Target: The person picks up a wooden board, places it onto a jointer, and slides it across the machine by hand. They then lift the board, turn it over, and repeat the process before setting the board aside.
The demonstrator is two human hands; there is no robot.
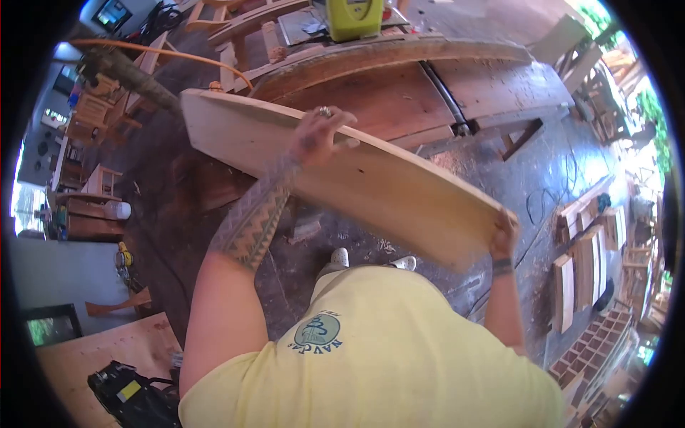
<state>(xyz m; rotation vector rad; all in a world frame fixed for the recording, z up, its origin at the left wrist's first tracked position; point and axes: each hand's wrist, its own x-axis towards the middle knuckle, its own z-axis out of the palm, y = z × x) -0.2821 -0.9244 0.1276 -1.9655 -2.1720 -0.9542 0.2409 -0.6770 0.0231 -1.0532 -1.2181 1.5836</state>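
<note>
A wide, pale wooden board (385,185) is held up in front of my body, tilted on its edge and sloping down to the right. My left hand (321,135), with a ring on one finger, grips over the board's upper edge left of the middle. At the right end, my right hand (505,234) is wrapped round the board's short edge. A dark knot shows on the face toward me. Just beyond the board lies a long machine bed (357,100), with a dark cylinder (446,100) across a gap in it.
A yellow-green machine part (353,20) stands at the back. An orange cord (178,53) runs across the upper left. Cut boards (589,267) are stacked at right. Wood shavings and dark cables (553,203) lie on the floor. A black tool case (132,396) rests at lower left.
</note>
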